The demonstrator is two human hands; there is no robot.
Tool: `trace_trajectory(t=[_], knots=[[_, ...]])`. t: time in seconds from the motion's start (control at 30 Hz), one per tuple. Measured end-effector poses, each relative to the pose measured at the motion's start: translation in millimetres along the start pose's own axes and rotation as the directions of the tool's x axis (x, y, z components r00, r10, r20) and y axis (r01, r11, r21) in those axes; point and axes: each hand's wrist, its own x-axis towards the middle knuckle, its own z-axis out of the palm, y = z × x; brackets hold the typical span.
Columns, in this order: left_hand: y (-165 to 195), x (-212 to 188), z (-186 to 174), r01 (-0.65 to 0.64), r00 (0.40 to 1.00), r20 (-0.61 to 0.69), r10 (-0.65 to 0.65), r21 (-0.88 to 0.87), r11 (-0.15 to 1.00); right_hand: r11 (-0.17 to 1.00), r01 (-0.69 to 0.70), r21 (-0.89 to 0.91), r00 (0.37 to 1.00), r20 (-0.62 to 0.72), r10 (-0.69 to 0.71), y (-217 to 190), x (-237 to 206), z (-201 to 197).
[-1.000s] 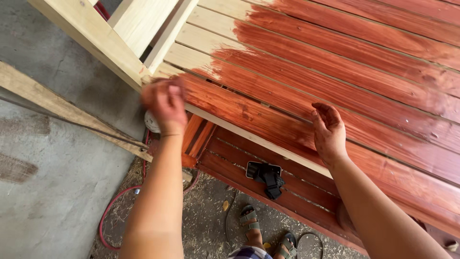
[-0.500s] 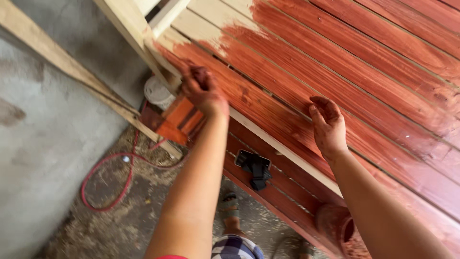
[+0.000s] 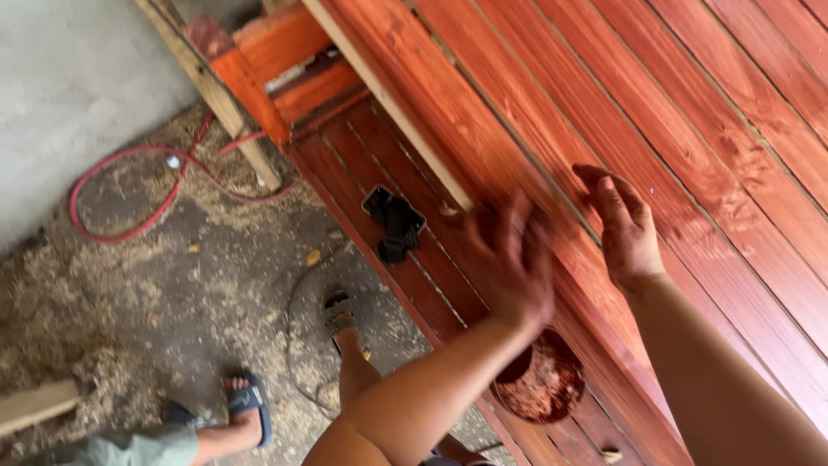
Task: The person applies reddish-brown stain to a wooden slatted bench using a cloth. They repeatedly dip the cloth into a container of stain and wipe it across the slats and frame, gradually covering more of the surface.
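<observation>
My left hand (image 3: 509, 259) is blurred by motion over the near edge of a red-stained slatted wood top (image 3: 690, 129); its fingers look spread, and I cannot make out anything in it. My right hand (image 3: 625, 229) rests flat on the stained slats just to the right, fingers loosely apart, holding nothing, its skin smeared reddish. Below my left forearm a round bowl of red-brown stain (image 3: 543, 384) sits on the lower stained shelf (image 3: 362, 164).
A black object (image 3: 392, 223) lies on the lower shelf. A red hose (image 3: 129, 190) curls over the sawdust-strewn concrete floor. My sandalled foot (image 3: 341, 315) stands by the shelf. Another person's foot in a blue sandal (image 3: 246, 406) is at the lower left.
The view has swung down and right. My left hand has come from the bare-wood end of the top back along its edge, close to my right hand, which stays on the slats.
</observation>
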Motion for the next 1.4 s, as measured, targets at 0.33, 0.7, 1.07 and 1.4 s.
trace_trajectory(t=[0.33,0.7,1.07,1.4], knots=[[-50.0,-47.1,43.4,-0.262,0.935,-0.162,0.317,0.289,0.921,0.966,-0.194,-0.17,0.881,0.402,0.248,-1.3,-17.2,-8.2],[-40.4,195.4,-26.6,-0.439,0.852,-0.445,0.276,-0.32,0.839,0.899,0.152,-0.41,0.871,0.485,0.073,6.2,-17.1,-7.4],[-50.2,-15.1,49.2,0.006,0.943,-0.296,-0.149,-0.435,0.901,0.848,0.218,-0.484,0.868,0.492,0.058,8.0,-14.9,-6.0],[-68.2,-155.7,55.2,0.312,0.914,0.3,-0.271,-0.095,0.945,0.806,0.23,-0.545,0.874,0.48,0.075,16.2,-9.8,-7.0]])
